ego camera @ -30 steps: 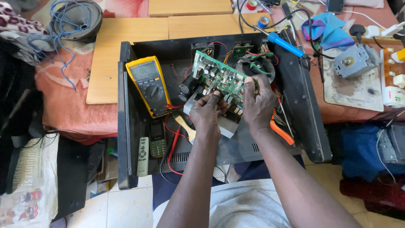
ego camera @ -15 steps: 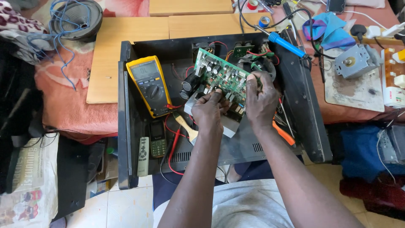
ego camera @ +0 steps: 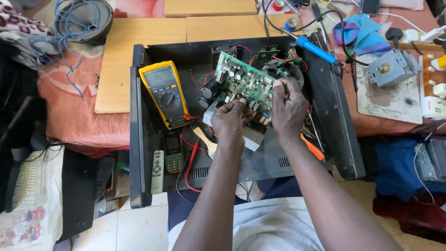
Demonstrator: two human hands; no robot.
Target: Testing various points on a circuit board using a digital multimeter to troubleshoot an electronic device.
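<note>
Since a moment ago I have barely moved: the green circuit board stays tilted above the open black amplifier chassis. My left hand pinches its near edge, fingers curled closed on it. My right hand grips its right edge, beside the yellow multimeter.

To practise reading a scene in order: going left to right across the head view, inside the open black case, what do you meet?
Grey remote → yellow multimeter → left hand on the green circuit board → right hand → blue-handled soldering iron.
</note>
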